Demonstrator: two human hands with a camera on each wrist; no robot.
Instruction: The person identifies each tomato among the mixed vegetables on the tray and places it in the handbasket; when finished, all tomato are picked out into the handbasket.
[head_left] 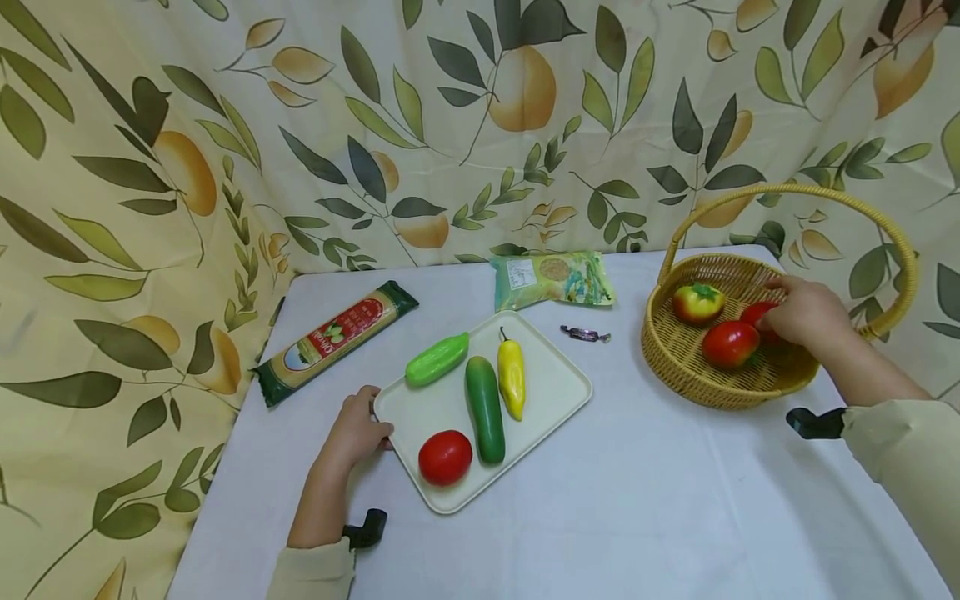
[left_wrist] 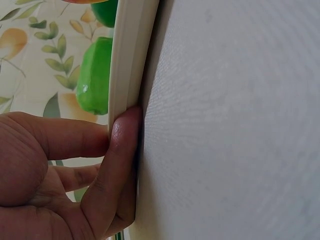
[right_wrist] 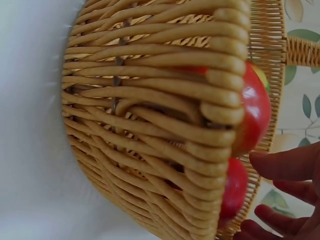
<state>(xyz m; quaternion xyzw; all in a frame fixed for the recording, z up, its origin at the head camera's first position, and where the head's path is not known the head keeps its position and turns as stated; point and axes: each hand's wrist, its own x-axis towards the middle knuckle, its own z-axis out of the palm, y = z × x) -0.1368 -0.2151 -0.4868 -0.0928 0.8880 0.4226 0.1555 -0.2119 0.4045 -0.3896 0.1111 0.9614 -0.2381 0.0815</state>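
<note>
My left hand pinches the left edge of a cream tray. In the left wrist view the thumb is on the rim and fingers are beneath. On the tray lie a light-green ridged vegetable, a dark-green cucumber, a yellow pepper and a red tomato. My right hand reaches into a wicker basket, beside a red fruit or vegetable. Its fingers look loosely spread, apart from that piece. Another red piece and a yellow-red piece with a green top lie inside.
A long green-and-gold package with a red label lies left of the tray. Behind the tray is a green printed bag. A small purple wrapped candy lies between tray and basket. The basket's tall handle arches over it.
</note>
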